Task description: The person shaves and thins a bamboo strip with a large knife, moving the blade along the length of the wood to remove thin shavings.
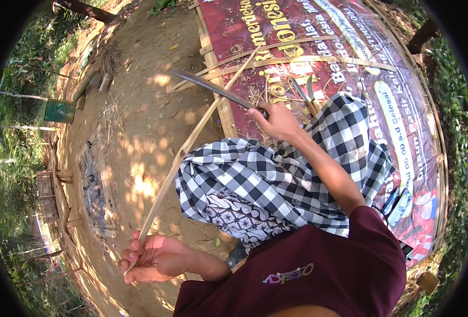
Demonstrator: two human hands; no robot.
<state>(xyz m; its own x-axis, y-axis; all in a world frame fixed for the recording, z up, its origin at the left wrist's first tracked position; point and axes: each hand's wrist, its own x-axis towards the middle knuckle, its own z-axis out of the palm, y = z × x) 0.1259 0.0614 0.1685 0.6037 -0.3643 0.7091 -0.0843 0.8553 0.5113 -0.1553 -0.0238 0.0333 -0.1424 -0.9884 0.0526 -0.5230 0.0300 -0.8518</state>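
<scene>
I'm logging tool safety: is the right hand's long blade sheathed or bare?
Bare: the long blade shows uncovered metal from the right hand out to its tip.

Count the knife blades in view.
3: a long blade in the right hand; a small blade and another small blade beside it on the red banner. The checked cloth may hide more.
</scene>
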